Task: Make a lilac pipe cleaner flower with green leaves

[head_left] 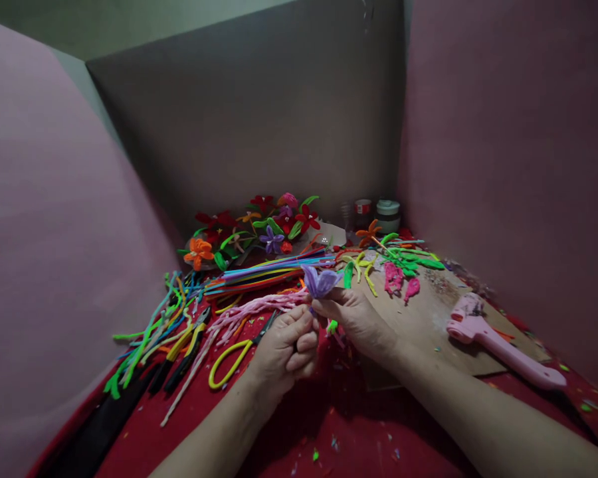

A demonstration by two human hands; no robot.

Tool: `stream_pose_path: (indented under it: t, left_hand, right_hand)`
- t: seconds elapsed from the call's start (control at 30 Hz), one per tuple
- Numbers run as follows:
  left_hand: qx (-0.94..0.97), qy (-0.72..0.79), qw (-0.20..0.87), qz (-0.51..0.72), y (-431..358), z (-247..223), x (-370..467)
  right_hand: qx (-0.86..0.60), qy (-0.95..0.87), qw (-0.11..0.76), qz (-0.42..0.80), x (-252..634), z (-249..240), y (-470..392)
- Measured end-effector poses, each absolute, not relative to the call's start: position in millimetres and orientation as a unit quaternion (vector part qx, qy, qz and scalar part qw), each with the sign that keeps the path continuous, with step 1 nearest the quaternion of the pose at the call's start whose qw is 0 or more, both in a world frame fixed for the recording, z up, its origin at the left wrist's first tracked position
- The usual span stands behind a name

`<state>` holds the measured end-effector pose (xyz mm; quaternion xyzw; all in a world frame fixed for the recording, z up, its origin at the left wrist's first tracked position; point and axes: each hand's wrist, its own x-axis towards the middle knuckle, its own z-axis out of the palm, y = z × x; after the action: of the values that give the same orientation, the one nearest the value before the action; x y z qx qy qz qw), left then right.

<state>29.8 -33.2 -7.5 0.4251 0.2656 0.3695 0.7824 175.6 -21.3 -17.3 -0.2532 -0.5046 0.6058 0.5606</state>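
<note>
A purple pipe-cleaner flower [321, 282] is held up between my two hands above the red cloth. My left hand [292, 342] is closed, its thumb and fingertips pinching the flower's lower end. From the right, my right hand [353, 318] pinches the base of the petals between thumb and fingers. Behind my left hand lie yellow-handled scissors [232, 362], their blades partly covered by the hand. Pale pink twisted pipe cleaners [259, 307] spread just beyond it.
Pliers [187, 348] and green and blue pipe cleaners [154, 325] lie left. Finished flowers [274, 232] and a straight bundle of pipe cleaners [274, 269] are at the back. A pink glue gun [503, 345] rests on cardboard [418, 332] at right, near a lidded cup [389, 216].
</note>
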Motion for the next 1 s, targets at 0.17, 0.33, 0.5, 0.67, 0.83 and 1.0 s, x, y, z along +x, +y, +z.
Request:
stream_pose_path:
  t: [0.17,0.33,0.5,0.67,0.83,1.0]
  left_hand:
    - [0.379,0.164,0.858,0.305,-36,-12,25]
    - [0.379,0.123,0.864,0.307,-38,-18,25]
    - [0.427,0.199,0.818,0.331,-35,-11,28]
    - [0.611,0.406,0.531,0.423,-34,-5,33]
    - [0.702,0.455,0.291,0.464,-36,-17,33]
    - [0.668,0.436,0.373,0.474,-36,-24,33]
  right_hand:
    - [-0.189,-0.526,0.500,0.661,182,-19,-21]
    - [-0.170,-0.532,0.480,0.677,183,-19,-24]
    - [-0.235,-0.505,0.535,0.635,178,-14,-27]
    - [-0.258,-0.457,0.606,0.598,172,-13,-26]
    - [-0.269,-0.444,0.635,0.572,164,-16,-28]
    - [-0.275,-0.462,0.633,0.557,161,-12,-33]
